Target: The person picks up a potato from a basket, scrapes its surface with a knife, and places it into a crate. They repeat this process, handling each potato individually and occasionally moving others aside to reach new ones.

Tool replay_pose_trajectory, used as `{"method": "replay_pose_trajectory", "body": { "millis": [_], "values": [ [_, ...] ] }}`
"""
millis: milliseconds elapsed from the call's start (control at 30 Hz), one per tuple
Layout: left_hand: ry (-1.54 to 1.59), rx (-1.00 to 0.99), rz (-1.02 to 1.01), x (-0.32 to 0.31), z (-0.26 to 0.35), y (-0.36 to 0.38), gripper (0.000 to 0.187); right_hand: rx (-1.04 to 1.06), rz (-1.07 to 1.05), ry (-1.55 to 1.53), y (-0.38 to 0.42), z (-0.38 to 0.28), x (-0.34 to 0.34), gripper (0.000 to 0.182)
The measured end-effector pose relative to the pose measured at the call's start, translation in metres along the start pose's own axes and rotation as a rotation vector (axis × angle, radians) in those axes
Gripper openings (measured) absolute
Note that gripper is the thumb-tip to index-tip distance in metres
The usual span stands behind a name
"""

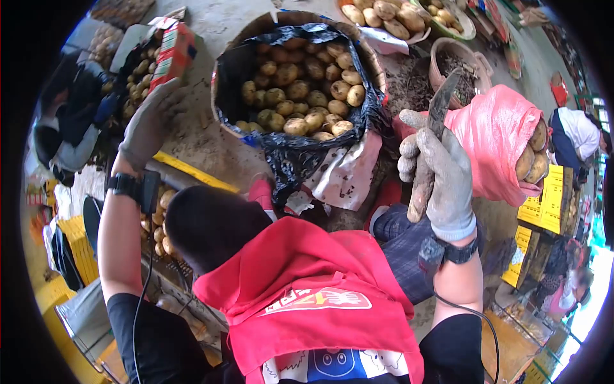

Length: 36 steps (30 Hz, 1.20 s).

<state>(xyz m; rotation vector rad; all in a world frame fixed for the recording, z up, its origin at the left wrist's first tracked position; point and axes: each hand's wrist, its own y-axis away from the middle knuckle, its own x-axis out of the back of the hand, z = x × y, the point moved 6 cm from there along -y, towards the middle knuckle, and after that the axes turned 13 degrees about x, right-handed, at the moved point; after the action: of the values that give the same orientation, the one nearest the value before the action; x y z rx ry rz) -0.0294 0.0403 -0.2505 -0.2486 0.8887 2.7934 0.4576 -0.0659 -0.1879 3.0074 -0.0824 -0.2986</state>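
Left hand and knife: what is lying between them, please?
In the head view, a box with black lining and potatoes lies between the left hand and the knife.

Potato-packing w/shop, boxed spuds (304,89) abt.

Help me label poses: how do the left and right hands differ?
The right hand grips a knife; the left hand is open and empty. The right hand is beside the pink sack, the left hand near the red-and-green carton. Both wear greyish gloves and dark wrist straps.
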Motion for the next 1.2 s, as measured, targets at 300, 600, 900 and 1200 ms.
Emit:
{"method": "replay_pose_trajectory", "body": {
  "millis": [300, 600, 900, 1200],
  "values": [
    [-1.224, 0.245, 0.178, -0.124, -0.069, -0.274, 0.088, -0.114, 0.158, -0.054, -0.047, -0.016, 0.016, 0.046],
    [-1.984, 0.261, 0.328, -0.126, -0.133, -0.375, 0.067, -0.228, 0.049, -0.188, -0.082, -0.011, 0.021, 0.039],
    [-1.993, 0.145, 0.371, -0.121, -0.134, -0.384, 0.052, -0.134, -0.002, -0.211, -0.087, 0.001, 0.010, 0.041],
    [-1.375, -0.040, 0.309, -0.144, -0.061, -0.282, 0.092, -0.040, -0.023, -0.236, -0.056, 0.005, 0.000, 0.040]
  ]
}}
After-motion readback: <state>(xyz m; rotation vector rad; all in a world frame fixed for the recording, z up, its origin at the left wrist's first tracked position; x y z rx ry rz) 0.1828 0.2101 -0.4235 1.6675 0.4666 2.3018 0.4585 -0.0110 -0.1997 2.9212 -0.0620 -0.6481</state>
